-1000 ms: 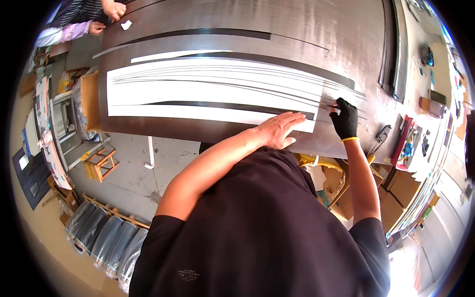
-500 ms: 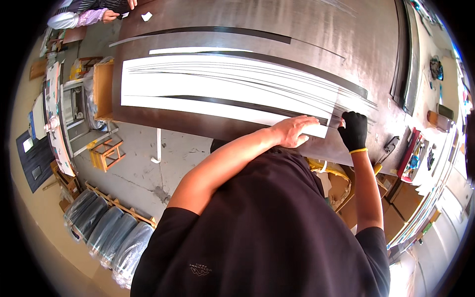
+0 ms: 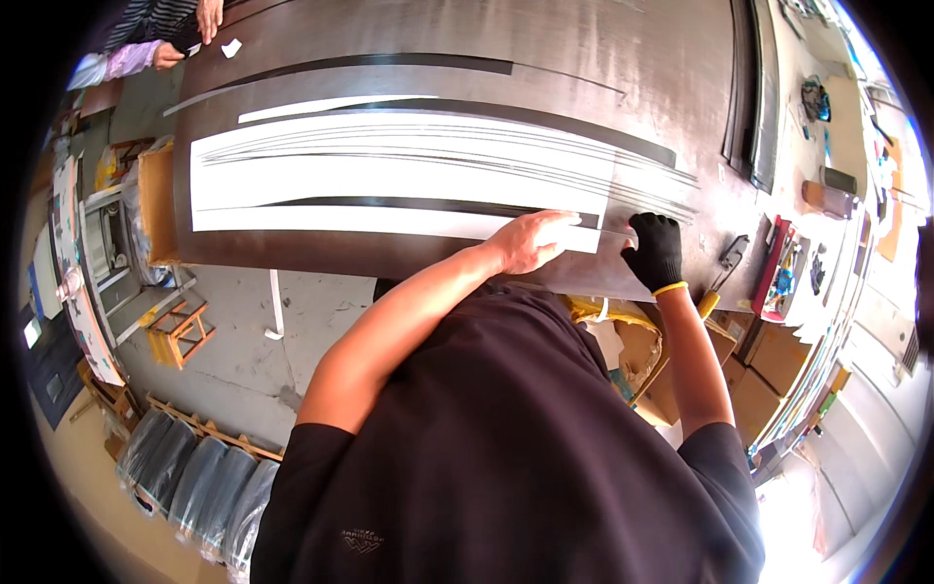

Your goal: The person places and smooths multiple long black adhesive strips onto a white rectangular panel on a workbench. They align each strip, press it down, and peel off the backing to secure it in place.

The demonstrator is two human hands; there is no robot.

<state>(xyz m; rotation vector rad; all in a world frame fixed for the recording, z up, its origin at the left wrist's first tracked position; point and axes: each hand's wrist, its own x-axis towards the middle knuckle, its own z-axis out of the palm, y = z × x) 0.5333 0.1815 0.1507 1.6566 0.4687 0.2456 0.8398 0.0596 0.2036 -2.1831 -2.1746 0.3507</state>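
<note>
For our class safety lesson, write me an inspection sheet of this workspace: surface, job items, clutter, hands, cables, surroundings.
Surface: dark table, shiny with glare.
Job items: long white sheet; dark strips, broad and thin, lying across it.
Clutter: white scrap at the far left; yellow-handled tool and red tray at the right.
Hands: left hand bare, over the sheet's near right end; right hand black-gloved, just beyond that end, grip unclear.
Cables: nothing seen.
Surroundings: co-worker's hands at the far left corner; wooden stool; plastic-wrapped bundles; cardboard boxes.
</note>
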